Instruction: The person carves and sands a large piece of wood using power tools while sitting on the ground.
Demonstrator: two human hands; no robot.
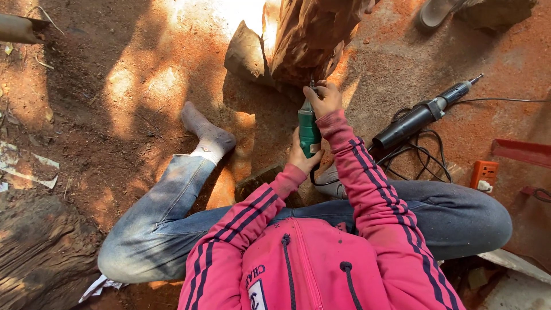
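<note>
On the red, sawdust-strewn ground, between the seated person's spread legs: a green handheld rotary carving tool, its tip raised against the underside of a large rough wood block.

Left hand: fingers wrapped round the tool's lower body. Right hand: fingers curled over the upper end, near the bit. Both are closed on it.

Handling, by judgement: tool stiff, hard-shelled, fairly light, likely to vibrate; best held by the barrel, clear of the tip and trailing cord. Wood block heavy, rigid, splintery and uneven; probably not to be shifted with one hand.

Nearby: a second, black power tool lying to the right with coiled black cable; an orange socket box, square, with a white plug, just beyond the right knee; torn pale paper scraps at far left. A log lies at lower left. No readable label on the green tool.
</note>
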